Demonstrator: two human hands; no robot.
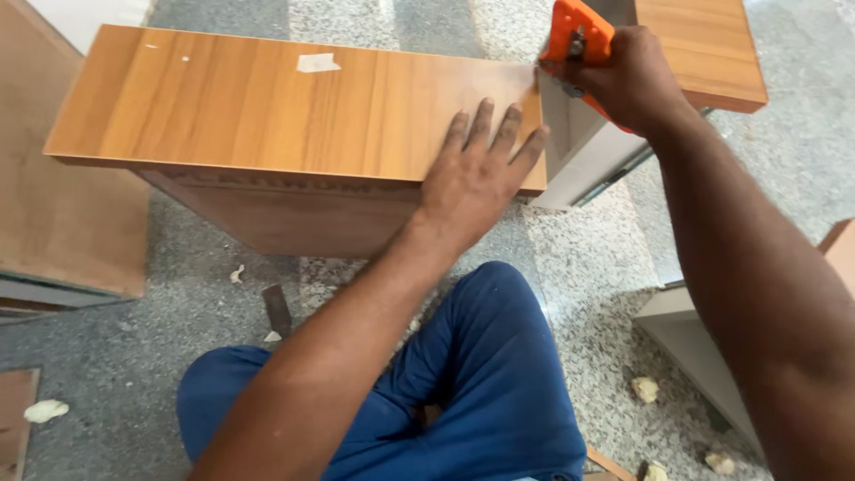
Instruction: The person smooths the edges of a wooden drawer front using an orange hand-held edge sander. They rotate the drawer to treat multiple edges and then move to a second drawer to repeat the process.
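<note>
While the left hand (476, 178) is pressed flat, fingers spread, near the right end of the long orange-brown laminated wooden panel (267, 107), whose long axis runs left to right, the orange plastic hand tool (577, 40) is gripped by the right hand (628, 80) at that panel's far right corner.

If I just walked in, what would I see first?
First, the bright orange tool gripped in the right hand, pressed at the far right corner of the wood-coloured panel. Next, the left hand lies flat, fingers spread, on the panel's near right edge. Below, the person's legs in blue trousers are folded on a speckled grey floor dotted with pale scraps.
</note>
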